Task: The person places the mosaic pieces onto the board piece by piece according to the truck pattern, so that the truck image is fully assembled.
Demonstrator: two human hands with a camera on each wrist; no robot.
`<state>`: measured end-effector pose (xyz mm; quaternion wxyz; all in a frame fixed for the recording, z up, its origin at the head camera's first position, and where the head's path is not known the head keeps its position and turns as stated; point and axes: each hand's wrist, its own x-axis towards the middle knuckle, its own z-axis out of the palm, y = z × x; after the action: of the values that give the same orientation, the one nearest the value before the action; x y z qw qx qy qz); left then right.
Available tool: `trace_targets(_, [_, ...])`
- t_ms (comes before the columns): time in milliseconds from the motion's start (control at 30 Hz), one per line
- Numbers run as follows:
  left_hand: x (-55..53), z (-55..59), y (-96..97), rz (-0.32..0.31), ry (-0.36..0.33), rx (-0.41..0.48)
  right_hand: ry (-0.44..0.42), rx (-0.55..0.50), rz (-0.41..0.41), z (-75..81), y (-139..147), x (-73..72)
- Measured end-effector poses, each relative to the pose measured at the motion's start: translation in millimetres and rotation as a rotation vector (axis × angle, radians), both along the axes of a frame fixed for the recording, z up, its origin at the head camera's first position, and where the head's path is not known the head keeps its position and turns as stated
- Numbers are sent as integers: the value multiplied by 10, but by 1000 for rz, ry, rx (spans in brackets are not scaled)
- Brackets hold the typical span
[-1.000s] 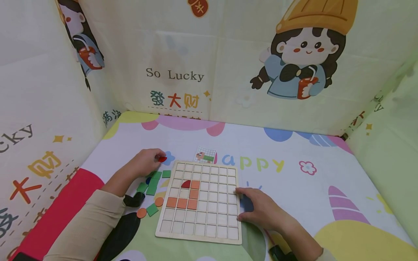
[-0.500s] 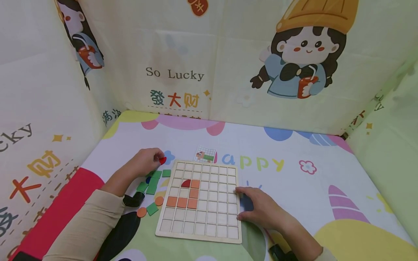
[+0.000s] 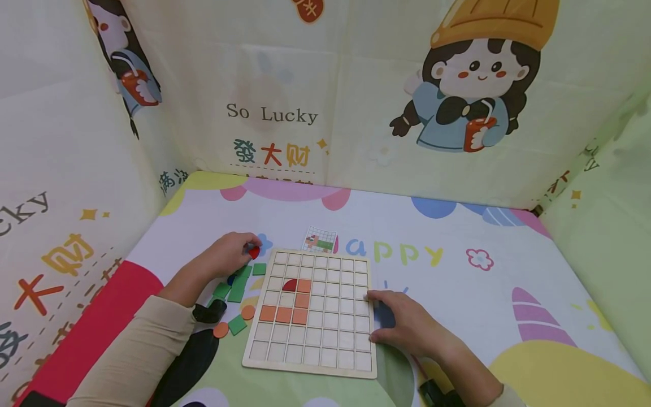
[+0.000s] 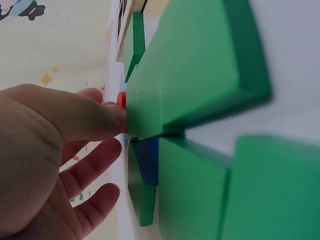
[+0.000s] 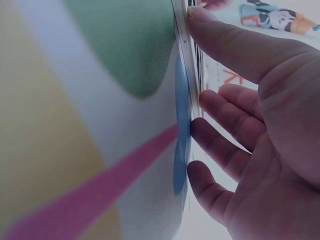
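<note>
The flat red piece with a curved edge is at the fingertips of my left hand, pinched between thumb and fingers; the lower fingers stand apart from it. My grip covers most of the piece, so I cannot determine its long axis or full outline. Location: outside the pale wooden grid board, just beside the upper left corner.

Governing relation, as I judge it: from this pinch, the body of the board lies to the right and towards me. My left hand is the nearer hand; my right hand is at the opposite edge, thumb and fingers spread, tips touching the frame.

On the board, a dark red quarter-round piece occupies one cell. The cell directly on its near side is bare, bounded on the right and below by flat orange squares.

Near side of the pinch: flat green pieces, with a dark blue piece partly hidden among them. Closer to me: round orange discs. Beyond the board's far edge: a small printed grid card.
</note>
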<state>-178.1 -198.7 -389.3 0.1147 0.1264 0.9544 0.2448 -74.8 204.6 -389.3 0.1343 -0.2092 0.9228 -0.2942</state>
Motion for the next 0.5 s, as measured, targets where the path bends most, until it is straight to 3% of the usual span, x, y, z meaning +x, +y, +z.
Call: trace_targets(500, [47, 20, -18, 73, 34, -81, -10, 4, -5, -5, 4, -1])
